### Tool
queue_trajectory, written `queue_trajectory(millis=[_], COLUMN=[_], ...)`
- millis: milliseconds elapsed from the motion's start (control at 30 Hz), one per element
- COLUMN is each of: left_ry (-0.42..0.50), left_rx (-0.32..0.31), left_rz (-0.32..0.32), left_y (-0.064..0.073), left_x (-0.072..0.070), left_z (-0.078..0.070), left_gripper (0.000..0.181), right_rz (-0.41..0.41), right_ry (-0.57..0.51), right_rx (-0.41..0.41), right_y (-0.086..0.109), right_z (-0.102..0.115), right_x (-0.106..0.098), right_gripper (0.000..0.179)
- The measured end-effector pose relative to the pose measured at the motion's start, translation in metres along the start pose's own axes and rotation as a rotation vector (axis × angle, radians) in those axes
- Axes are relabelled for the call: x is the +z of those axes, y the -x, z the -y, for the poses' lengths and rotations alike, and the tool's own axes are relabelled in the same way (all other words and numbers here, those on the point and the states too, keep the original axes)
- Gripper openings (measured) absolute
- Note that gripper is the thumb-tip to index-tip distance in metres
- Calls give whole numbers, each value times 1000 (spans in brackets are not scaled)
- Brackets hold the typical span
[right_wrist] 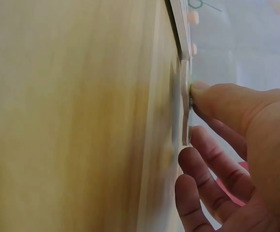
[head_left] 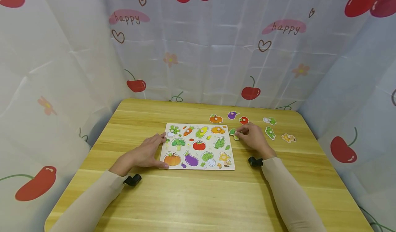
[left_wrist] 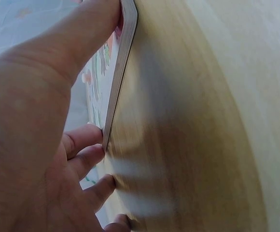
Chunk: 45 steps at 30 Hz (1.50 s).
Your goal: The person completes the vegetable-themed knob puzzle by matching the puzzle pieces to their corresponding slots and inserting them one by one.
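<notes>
A white puzzle board (head_left: 191,149) printed with vegetables lies flat on the table. My left hand (head_left: 148,152) rests at its left side, thumb on the near-left corner and fingers spread along the left edge. In the left wrist view, the fingertips (left_wrist: 82,136) touch the edge of the board (left_wrist: 115,96). Just off the board's right edge, my right hand (head_left: 253,138) pinches a broccoli puzzle piece (head_left: 232,133) between thumb and index finger. Seen from the right wrist, that piece (right_wrist: 185,108) is edge-on, close to the tabletop, and the other fingers hang loosely below the pinch.
Behind the board lie pumpkin (head_left: 216,119), eggplant (head_left: 232,115) and tomato (head_left: 243,120) pieces. Farther right are a leafy vegetable piece (head_left: 270,121), a green piece (head_left: 270,133) and a mushroom piece (head_left: 288,138). A cherry-print curtain (head_left: 201,63) surrounds the wooden table (head_left: 198,197).
</notes>
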State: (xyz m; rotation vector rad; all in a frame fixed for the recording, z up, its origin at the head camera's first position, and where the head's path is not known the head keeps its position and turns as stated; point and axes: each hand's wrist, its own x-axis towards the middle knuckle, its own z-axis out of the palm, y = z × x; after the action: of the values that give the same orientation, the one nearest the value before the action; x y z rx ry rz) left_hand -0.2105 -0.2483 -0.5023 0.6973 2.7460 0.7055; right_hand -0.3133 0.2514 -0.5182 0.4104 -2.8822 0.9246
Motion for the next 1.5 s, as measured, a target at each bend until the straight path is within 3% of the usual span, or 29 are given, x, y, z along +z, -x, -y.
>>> queue_trajectory(millis=[233, 467, 1167, 1500], left_ry=[1, 13, 38, 27], left_rx=[0, -13, -34, -13], left_rz=[8, 19, 34, 23], left_y=[0, 1, -1, -1], left_x=[0, -1, -3, -4], left_z=[-3, -4, -4, -7], left_gripper=[118, 119, 120, 119], right_rz=[-32, -52, 25, 71], right_ry=[-43, -55, -112, -121], right_rx=[7, -43, -143, -179], right_y=[4, 5, -1, -1], right_z=[13, 35, 105, 139], right_x=[2, 4, 42, 60], right_gripper=[16, 16, 12, 10])
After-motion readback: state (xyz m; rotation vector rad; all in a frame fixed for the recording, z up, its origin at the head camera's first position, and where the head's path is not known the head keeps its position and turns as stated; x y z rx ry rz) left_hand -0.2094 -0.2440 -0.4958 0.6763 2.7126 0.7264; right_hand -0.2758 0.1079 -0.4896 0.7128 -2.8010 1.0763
